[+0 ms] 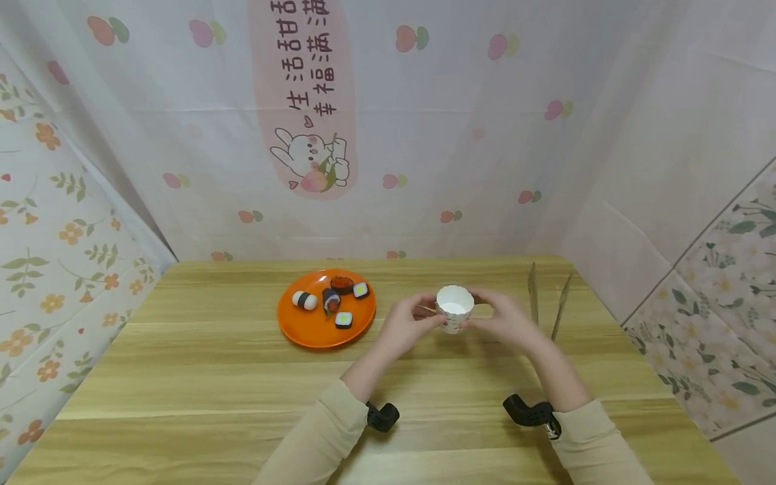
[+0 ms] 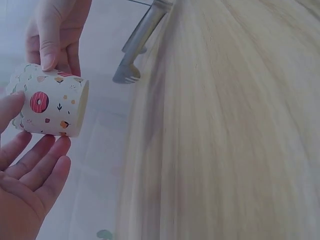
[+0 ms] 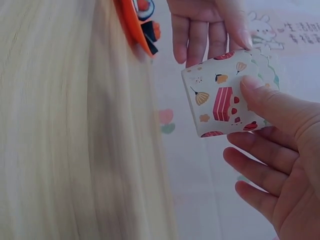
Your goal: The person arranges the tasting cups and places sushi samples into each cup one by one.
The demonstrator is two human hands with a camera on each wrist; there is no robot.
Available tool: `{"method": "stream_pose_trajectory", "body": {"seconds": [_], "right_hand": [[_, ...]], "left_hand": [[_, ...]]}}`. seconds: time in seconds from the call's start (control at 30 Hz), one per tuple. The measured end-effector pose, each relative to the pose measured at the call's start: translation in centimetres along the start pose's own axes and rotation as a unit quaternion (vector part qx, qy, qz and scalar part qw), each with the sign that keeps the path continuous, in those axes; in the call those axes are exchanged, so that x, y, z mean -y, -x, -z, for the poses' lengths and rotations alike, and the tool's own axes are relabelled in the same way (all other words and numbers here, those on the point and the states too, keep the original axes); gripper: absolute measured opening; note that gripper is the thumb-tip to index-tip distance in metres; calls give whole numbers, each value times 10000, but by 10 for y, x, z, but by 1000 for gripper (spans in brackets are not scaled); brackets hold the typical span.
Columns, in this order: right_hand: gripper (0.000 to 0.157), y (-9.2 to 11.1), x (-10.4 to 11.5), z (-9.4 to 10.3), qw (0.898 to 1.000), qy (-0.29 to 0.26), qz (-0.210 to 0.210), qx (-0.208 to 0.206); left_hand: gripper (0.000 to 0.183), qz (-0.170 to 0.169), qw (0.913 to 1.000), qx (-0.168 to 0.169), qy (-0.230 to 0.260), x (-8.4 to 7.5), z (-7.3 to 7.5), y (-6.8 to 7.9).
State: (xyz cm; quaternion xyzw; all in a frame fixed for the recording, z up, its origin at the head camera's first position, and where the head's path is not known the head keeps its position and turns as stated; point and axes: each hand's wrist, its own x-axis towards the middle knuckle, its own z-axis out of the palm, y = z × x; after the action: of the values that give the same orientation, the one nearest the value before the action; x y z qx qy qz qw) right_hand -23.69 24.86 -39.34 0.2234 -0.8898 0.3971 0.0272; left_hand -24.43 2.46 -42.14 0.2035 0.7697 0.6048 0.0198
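Between both hands, above the wooden table, is a white paper baking cup [image 1: 455, 301] with a scalloped rim, its white inside visible from above. Printed donuts and flowers cover the cup's side [image 2: 52, 102] in the left wrist view; a pink cake slice shows on the paper cup [image 3: 220, 110] in the right wrist view. My left hand [image 1: 405, 325] pinches one side of it between thumb and fingertips. On the opposite side, my right hand [image 1: 508, 322] grips the cup with its thumb against the wall and fingers beneath.
Left of the hands, an orange plate [image 1: 294, 330] carries several toy-like sushi pieces [image 1: 305, 300]. At the table's right side lie a knife [image 1: 533, 296] and a fork [image 1: 562, 306]. A printed curtain [image 1: 376, 135] hangs behind the wooden table [image 1: 182, 377].
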Motion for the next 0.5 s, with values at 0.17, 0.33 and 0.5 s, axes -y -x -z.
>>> {"method": "stream_pose_trajectory", "body": {"seconds": [0.17, 0.33, 0.5], "right_hand": [[59, 0, 5, -7, 10000, -5, -3, -79], [58, -1, 10, -13, 9999, 44, 73, -132], [59, -2, 15, -19, 9999, -7, 52, -103]], "left_hand": [[39, 44, 9999, -13, -122, -1, 7, 6], [46, -111, 9996, 95, -248, 0, 14, 12], [50, -245, 9983, 192, -501, 3, 20, 15]]}}
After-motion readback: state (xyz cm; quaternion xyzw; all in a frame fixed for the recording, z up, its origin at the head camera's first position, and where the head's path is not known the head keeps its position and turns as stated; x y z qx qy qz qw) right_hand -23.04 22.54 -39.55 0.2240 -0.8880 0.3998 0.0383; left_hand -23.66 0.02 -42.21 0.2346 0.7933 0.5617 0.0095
